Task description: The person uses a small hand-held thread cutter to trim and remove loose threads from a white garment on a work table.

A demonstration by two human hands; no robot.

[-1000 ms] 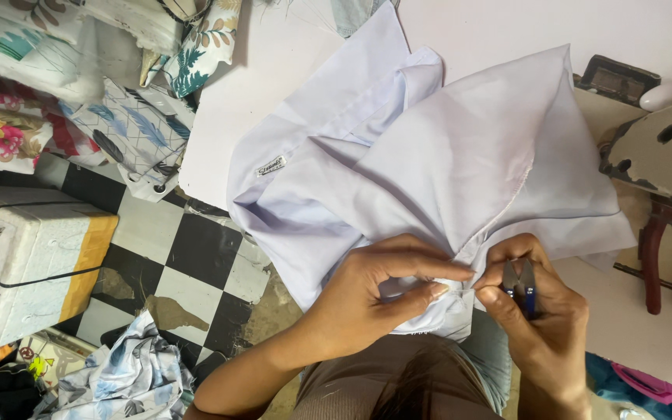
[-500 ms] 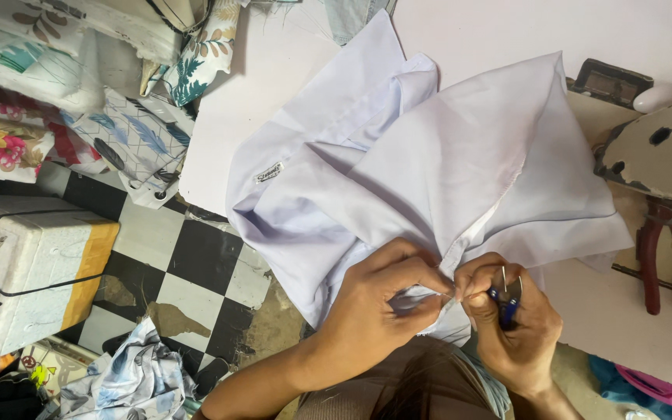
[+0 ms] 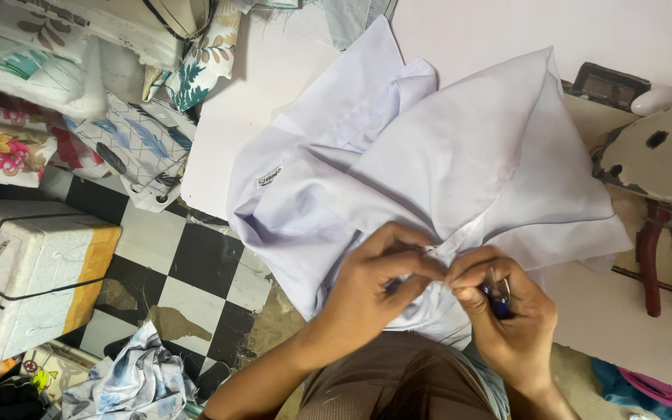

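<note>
Crumpled pale lilac shirt (image 3: 429, 179), hem pinched between both hands (image 3: 445, 284).

Even, soft daylight, bright on the pale lilac cotton shirt (image 3: 437, 179) and white tabletop (image 3: 507, 31), faint shadows in folds, dimmer floor lower left, mostly sharp, slight edge softness.
</note>
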